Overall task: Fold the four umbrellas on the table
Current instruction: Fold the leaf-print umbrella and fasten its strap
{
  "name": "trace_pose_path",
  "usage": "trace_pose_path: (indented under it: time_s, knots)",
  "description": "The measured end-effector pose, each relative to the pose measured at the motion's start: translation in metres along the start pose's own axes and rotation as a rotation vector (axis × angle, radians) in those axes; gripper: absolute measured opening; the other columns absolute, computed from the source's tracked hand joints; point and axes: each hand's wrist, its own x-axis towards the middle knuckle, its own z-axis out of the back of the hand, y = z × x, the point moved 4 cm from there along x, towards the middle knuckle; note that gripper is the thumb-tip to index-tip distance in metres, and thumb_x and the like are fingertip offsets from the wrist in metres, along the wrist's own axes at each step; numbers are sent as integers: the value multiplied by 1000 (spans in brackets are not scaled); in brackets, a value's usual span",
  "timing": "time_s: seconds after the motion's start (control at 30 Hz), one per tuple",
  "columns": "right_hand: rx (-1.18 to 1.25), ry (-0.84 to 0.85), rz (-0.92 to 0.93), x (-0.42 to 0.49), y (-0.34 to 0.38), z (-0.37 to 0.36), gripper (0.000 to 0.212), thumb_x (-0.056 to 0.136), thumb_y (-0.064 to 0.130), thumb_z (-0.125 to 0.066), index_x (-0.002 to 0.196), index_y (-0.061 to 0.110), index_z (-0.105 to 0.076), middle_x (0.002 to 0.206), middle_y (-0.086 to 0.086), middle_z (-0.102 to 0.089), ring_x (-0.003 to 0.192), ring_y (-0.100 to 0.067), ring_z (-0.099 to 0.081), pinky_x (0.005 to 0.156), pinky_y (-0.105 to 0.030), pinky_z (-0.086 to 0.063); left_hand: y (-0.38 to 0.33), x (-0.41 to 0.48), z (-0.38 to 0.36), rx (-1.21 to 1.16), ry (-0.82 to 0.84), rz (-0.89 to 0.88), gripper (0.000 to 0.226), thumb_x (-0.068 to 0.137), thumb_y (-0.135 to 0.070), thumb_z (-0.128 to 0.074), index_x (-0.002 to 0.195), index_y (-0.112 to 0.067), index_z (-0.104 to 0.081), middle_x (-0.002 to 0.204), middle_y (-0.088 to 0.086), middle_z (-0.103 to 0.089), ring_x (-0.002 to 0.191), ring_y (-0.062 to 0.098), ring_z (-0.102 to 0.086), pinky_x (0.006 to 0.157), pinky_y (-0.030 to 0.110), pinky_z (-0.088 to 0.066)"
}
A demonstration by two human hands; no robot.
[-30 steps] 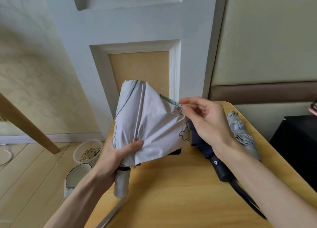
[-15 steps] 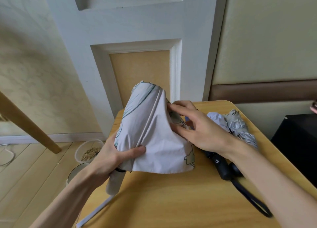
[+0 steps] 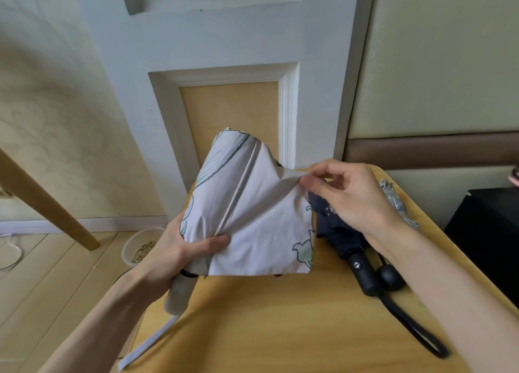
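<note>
**Our left hand and right hand both hold the pale umbrella**

Our left forearm is bare and rises from below and to the left of the pale umbrella. That hand grips the umbrella's gathered lower end. The thumb lies flat across the near face of the cloth, and the other fingers wrap behind it, out of our sight.

Our right forearm, also bare, stretches in from the umbrella's lower right, with the back of the hand turned toward us. Its thumb and forefinger pinch the cloth edge at the umbrella's upper right corner, and the remaining fingers curl loosely above the pinch.

Our hands are well apart, at opposite corners of the umbrella
</note>
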Motion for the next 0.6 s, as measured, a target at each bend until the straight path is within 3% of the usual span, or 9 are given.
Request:
trace_pose_path:
  time_s: [0.1,0.23,0.33,0.4,0.47,0.6]
  knots:
    - [53,7,39,0,6,7,15,81,38,-81,86,23,-80,95,8,-72,93,-10,-68,89,-35,-53,-1,0,2,-2,-7,9,63,63,-19,-89,122,-14,-68,108,9,-79,89,23,-77,65,30,-60]
    - [75,172,3,-3,7,1,19,90,23,-83,107,19,-78,119,4,-72,111,-31,-66,100,-59,-50,0,0,0,-2,-3,15,63,63,-19,-89,122,-15,-68,106,8,-80,88,22,-78,64,28,-59]
    - [-10,250,-19,-4,8,-4,39,91,25,-81,127,35,-71,133,6,-66,126,-13,-61,105,-56,-49,0,0,-1,19,16,20,66,61,-20,-91,123,-18,-67,108,5,-80,93,23,-79,69,26,-60]
    - [-39,291,-46,-6,7,-8,43,92,27,-80,130,43,-68,134,11,-63,129,-11,-60,107,-55,-49,0,1,-2,50,20,14,73,58,-25,-97,124,-20,-67,111,4,-80,98,25,-78,75,33,-63]
    - [-46,326,-87,-8,4,-14,38,95,32,-79,130,43,-69,132,16,-63,129,-8,-60,112,-52,-47,1,1,-4,82,20,17,80,53,-32,-99,125,-22,-67,115,4,-79,102,26,-77,82,42,-64]
    - [-172,321,-126,-11,5,-18,45,92,44,-77,135,43,-62,137,15,-58,129,7,-54,119,-39,-43,2,2,-10,106,42,1,71,62,-22,-98,125,-23,-67,116,2,-79,104,24,-77,82,37,-64]
